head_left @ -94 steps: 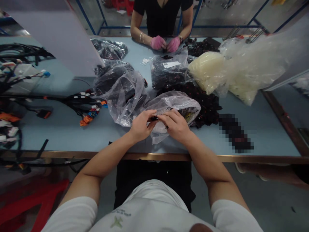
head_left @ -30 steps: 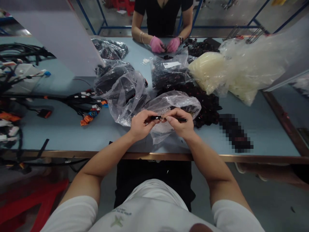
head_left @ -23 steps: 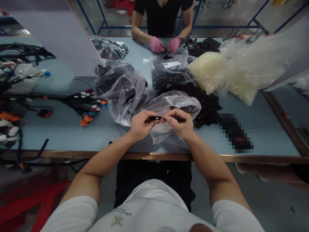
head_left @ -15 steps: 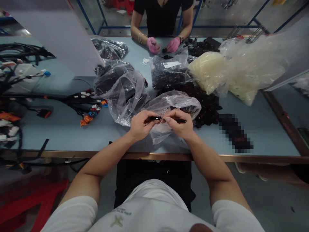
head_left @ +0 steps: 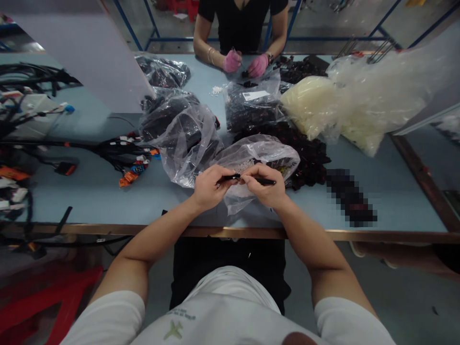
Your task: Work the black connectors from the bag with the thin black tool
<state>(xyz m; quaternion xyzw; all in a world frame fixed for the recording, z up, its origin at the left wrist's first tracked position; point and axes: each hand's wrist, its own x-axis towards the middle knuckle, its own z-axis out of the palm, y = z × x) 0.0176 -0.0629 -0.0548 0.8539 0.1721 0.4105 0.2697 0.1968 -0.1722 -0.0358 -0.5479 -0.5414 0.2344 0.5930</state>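
My left hand is closed in a pinch on a small black part held just above the blue table. My right hand is closed on a thin black tool whose tip meets that part. Both hands hover in front of a clear plastic bag with small pieces inside. A heap of loose black parts lies right behind that bag.
More clear bags of black parts and bags of whitish parts cover the table's middle and right. A wire harness with coloured connectors lies at the left. Across the table, a person's pink-gloved hands handle small pieces.
My right hand shifted from cupping the part to holding a thin black tool against it. The pink-gloved hands across the table moved apart, and one lifted.
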